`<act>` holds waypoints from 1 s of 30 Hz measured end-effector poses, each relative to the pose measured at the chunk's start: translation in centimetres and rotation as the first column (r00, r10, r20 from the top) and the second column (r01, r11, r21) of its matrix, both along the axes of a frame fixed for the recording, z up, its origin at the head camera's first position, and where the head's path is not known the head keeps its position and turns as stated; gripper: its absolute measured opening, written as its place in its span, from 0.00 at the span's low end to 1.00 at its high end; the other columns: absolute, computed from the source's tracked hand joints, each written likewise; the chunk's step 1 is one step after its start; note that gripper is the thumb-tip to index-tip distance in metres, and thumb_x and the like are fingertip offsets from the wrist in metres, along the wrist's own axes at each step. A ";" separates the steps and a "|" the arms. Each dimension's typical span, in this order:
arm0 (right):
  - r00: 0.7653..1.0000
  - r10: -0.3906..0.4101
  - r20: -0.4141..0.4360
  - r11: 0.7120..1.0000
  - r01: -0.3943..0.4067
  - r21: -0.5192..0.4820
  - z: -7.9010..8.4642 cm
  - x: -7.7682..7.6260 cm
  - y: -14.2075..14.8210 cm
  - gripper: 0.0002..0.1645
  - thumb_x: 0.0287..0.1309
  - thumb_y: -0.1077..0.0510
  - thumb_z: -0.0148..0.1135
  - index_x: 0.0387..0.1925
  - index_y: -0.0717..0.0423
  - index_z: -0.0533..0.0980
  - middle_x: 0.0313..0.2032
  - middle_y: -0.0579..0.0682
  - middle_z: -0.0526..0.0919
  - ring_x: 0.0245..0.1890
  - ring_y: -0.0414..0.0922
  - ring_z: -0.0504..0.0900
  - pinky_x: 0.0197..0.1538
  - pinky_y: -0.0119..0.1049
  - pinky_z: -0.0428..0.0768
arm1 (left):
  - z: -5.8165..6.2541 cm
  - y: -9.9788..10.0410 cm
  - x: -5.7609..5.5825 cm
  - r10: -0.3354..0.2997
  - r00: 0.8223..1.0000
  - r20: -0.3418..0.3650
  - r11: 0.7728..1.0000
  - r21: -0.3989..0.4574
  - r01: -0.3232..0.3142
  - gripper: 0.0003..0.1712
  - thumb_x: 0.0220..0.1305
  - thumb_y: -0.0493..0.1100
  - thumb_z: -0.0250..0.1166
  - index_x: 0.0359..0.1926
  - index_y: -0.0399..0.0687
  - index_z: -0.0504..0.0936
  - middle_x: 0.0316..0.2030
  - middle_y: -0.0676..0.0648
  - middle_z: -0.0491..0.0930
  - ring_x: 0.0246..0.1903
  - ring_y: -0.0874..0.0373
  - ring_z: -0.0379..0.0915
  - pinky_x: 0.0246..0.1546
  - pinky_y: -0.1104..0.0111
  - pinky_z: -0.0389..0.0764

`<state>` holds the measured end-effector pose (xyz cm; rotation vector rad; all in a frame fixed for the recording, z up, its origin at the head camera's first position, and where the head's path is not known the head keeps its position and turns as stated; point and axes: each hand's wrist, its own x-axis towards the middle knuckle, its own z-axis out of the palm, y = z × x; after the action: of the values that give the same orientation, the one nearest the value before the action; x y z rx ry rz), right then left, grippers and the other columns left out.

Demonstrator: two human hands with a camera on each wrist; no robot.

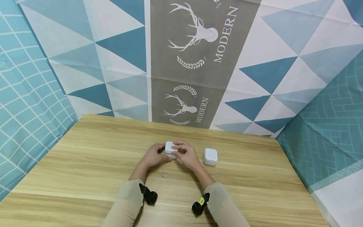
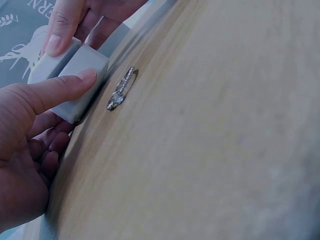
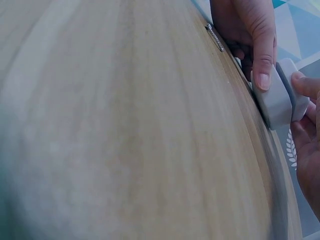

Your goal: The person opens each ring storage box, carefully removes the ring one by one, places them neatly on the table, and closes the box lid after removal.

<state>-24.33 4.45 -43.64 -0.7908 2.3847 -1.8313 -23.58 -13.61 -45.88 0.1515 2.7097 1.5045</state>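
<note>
A small white box [image 1: 170, 146] with rounded corners stands on the wooden table in front of me, a dark seam between its lid [image 2: 47, 67] and its base [image 2: 90, 62]. My left hand [image 1: 154, 156] grips the base from the left, thumb on the near side. From the right, my right hand [image 1: 188, 156] pinches the lid between thumb and fingers. In the right wrist view the lid looks slightly parted from the base. Nearer to me lies a ring [image 1: 164, 174] with small clear stones, touched by neither hand. The box's inside is hidden.
A second white box [image 1: 210, 157], closed and similar in shape, stands to the right of my right hand. The wooden table [image 1: 93, 164] ends at a patterned cloth backdrop [image 1: 124, 63]. Black wrist cameras [image 1: 151, 197] sit on both sleeves.
</note>
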 end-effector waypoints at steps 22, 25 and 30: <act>0.999 0.007 -0.044 0.999 -0.004 0.052 0.2 0.4 0.2 0.14 0.51 0.70 0.64 0.42 0.73 0.78 0.54 0.66 0.75 0.59 0.58 0.71 0.63 0.37 0.69 | -0.2 0.1 -0.2 -0.004 1.000 -0.012 1.000 0.001 0.004 0.42 0.45 0.47 0.75 0.61 0.36 0.71 0.55 0.37 0.74 0.58 0.42 0.67 0.61 0.49 0.66; 0.998 0.001 -0.070 0.998 0.004 0.062 0.3 0.5 0.2 0.14 0.51 0.70 0.64 0.41 0.73 0.79 0.53 0.66 0.76 0.58 0.59 0.72 0.63 0.39 0.69 | -0.2 0.1 -0.2 -0.004 1.000 -0.003 1.000 0.005 0.004 0.42 0.46 0.47 0.74 0.61 0.36 0.70 0.55 0.37 0.74 0.59 0.42 0.67 0.61 0.49 0.66; 0.995 0.003 -0.098 0.997 0.006 0.083 0.4 0.7 0.0 0.14 0.51 0.70 0.64 0.41 0.73 0.79 0.53 0.66 0.76 0.58 0.59 0.72 0.63 0.42 0.69 | -0.2 0.1 -0.2 0.002 1.000 0.015 1.000 -0.001 -0.002 0.43 0.47 0.47 0.74 0.62 0.35 0.69 0.57 0.37 0.72 0.60 0.41 0.65 0.62 0.49 0.65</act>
<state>-23.60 4.50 -43.22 -0.8909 2.5029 -1.7189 -23.81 -13.53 -46.08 0.1369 2.6995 1.4983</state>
